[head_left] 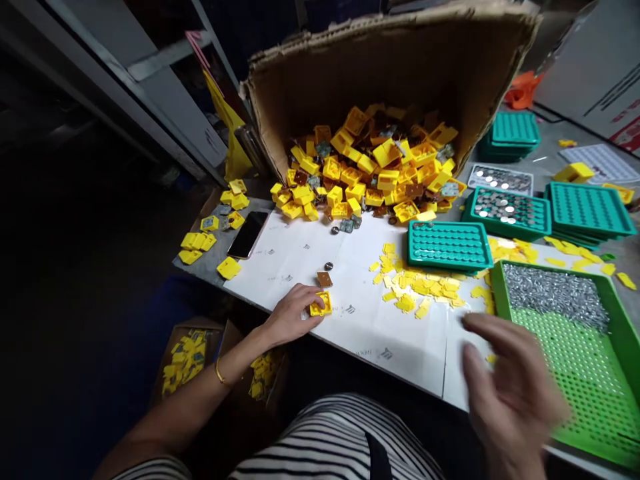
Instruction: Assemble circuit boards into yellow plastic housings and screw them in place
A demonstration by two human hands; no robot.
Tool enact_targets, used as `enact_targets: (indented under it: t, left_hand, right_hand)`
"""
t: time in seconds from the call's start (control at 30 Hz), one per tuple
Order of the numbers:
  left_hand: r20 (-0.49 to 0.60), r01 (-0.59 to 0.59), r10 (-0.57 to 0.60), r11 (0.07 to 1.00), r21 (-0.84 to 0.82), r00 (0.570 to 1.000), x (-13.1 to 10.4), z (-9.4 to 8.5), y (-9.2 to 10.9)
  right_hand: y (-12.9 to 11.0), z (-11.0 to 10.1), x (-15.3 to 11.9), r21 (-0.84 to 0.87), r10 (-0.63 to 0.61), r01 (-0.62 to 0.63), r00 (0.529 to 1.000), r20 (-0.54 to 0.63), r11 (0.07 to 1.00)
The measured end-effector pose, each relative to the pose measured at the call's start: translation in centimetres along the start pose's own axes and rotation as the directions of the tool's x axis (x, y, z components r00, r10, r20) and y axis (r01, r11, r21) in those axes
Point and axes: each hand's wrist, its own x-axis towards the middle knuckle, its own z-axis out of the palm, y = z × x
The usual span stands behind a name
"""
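White tabletop (400, 343) stretches under both hands, with a cardboard box (395, 67) of yellow parts beyond them. The left hand (293, 315) pinches a yellow casing (321, 303) at its fingertips; a brown plate (325, 279) lies just past them. Well to the casing's right, the blurred right hand (515, 383) has thumb and fingers spread, beside a green tray (590, 393).

We can't make out a full word or no. anywhere. On the white sheet (420, 360) over the tabletop we see a repeating dk. logo (385, 354) w/ tiny letters alongside, too faint for us to spell out. On the pale box (565, 60), far R, we've got blk. printed lines (615, 87) &, below, a red patch (629, 137) w/ lighter marks, all illegible to us.
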Motion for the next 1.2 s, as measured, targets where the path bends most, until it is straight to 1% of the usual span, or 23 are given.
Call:
enact_targets:
  t: [0.03, 0.07, 0.13, 0.17, 0.23, 0.3, 0.33, 0.4, 0.43, 0.47, 0.5, 0.6, 0.63, 0.67, 0.73, 0.8, 0.83, 0.87, 0.93, 0.97, 1.03, 1.1, 1.2]
  left_hand:
    - [-0.005, 0.016, -0.016, 1.0, 0.001, 1.0, -0.8, 0.2, -0.1]
    - [-0.022, 0.035, -0.034, 0.999, 0.01, 0.999, -1.4, 0.2, -0.2]
    - [-0.078, 0.072, -0.067, 0.995, 0.064, 0.995, -2.3, 0.1, -0.7]
    - [-0.098, 0.087, -0.077, 0.991, 0.105, 0.992, -2.6, 0.0, -1.0]
    - [-0.103, 0.098, -0.08, 0.978, 0.183, 0.991, -3.0, -0.1, -1.4]
    - [-0.072, 0.08, -0.066, 0.973, 0.219, 0.995, -3.1, -0.1, -1.5]
    - [-0.061, 0.067, -0.055, 0.972, 0.225, 0.997, -3.0, -0.1, -1.4]
    - [-0.062, 0.04, -0.027, 0.975, 0.219, 0.998, -2.7, 0.1, -1.1]
    - [-0.067, 0.025, -0.011, 0.979, 0.204, 0.998, -2.5, 0.2, -0.9]
    - [-0.071, 0.01, 0.003, 0.983, 0.181, 0.997, -2.3, 0.2, -0.6]
    - [-0.075, 0.0, 0.012, 0.988, 0.156, 0.997, -2.1, 0.3, -0.3]
    - [-0.076, 0.008, 0.0, 0.995, 0.104, 0.997, -1.7, 0.3, 0.6]
    - [-0.066, 0.021, -0.015, 0.995, 0.098, 0.998, -1.5, 0.3, 0.9]
    - [-0.05, 0.036, -0.032, 0.995, 0.091, 0.998, -1.4, 0.3, 1.2]
    - [-0.006, 0.082, -0.082, 0.995, 0.053, 0.997, -1.2, 0.4, 1.8]
    - [0.038, 0.177, -0.175, 0.982, -0.068, 0.984, -1.0, 0.4, 2.2]
    - [0.065, 0.236, -0.228, 0.956, -0.175, 0.971, -0.9, 0.4, 2.4]
    - [0.097, 0.29, -0.274, 0.909, -0.301, 0.957, -0.8, 0.4, 2.5]
    - [0.159, 0.357, -0.324, 0.769, -0.531, 0.933, -0.5, 0.3, 2.7]
    - [0.18, 0.371, -0.333, 0.7, -0.61, 0.926, -0.5, 0.3, 2.7]
    - [0.22, 0.395, -0.345, 0.606, -0.691, 0.913, -0.4, 0.2, 2.7]
    - [0.269, 0.429, -0.351, 0.539, -0.725, 0.897, -0.5, 0.1, 2.8]
    - [0.309, 0.459, -0.369, 0.445, -0.769, 0.876, -0.8, 0.0, 2.9]
  right_hand:
    - [0.3, 1.9, 0.8, 0.035, -0.029, 0.026, 0.995, 0.096, 0.999]
    - [0.6, 4.1, 1.7, 0.065, -0.041, 0.027, 0.976, 0.216, 0.997]
    - [1.2, 8.5, 3.5, 0.056, -0.004, -0.022, 0.907, 0.422, 0.998]
    - [1.4, 10.7, 4.4, -0.006, 0.014, -0.014, 0.85, 0.526, 1.0]
    - [1.6, 14.7, 5.8, -0.14, 0.026, 0.094, 0.732, 0.681, 0.986]
    - [1.5, 17.7, 6.9, -0.169, 0.033, 0.135, 0.68, 0.732, 0.976]
    - [1.4, 18.7, 7.2, -0.181, 0.038, 0.152, 0.656, 0.754, 0.972]
    - [1.1, 19.9, 7.5, -0.204, 0.058, 0.166, 0.622, 0.781, 0.965]
    - [1.1, 19.9, 7.5, -0.219, 0.071, 0.171, 0.609, 0.79, 0.961]
    - [1.2, 19.7, 7.4, -0.229, 0.079, 0.174, 0.607, 0.791, 0.958]
    - [1.3, 19.1, 7.1, -0.233, 0.076, 0.178, 0.618, 0.783, 0.956]
    - [2.4, 15.9, 5.2, -0.229, 0.018, 0.212, 0.695, 0.719, 0.95]
    - [2.9, 14.6, 4.2, -0.234, -0.005, 0.234, 0.716, 0.698, 0.944]
    - [3.3, 13.5, 3.2, -0.233, -0.03, 0.26, 0.725, 0.688, 0.937]
    - [4.1, 11.5, 1.0, -0.206, -0.077, 0.294, 0.723, 0.686, 0.933]
    - [4.4, 10.2, -0.8, -0.144, -0.122, 0.299, 0.716, 0.688, 0.943]
    - [4.5, 9.9, -1.5, -0.11, -0.14, 0.292, 0.716, 0.684, 0.95]
    - [4.5, 9.6, -2.0, -0.08, -0.155, 0.281, 0.72, 0.676, 0.956]
    - [4.5, 9.5, -2.5, -0.033, -0.171, 0.253, 0.735, 0.656, 0.967]
    - [4.4, 9.4, -2.5, -0.015, -0.169, 0.234, 0.744, 0.646, 0.972]
    - [4.4, 9.5, -2.4, -0.003, -0.147, 0.194, 0.756, 0.638, 0.981]
    - [4.3, 9.5, -2.3, -0.035, -0.099, 0.159, 0.756, 0.647, 0.987]
    - [4.0, 9.3, -2.0, -0.186, 0.023, 0.137, 0.745, 0.667, 0.973]
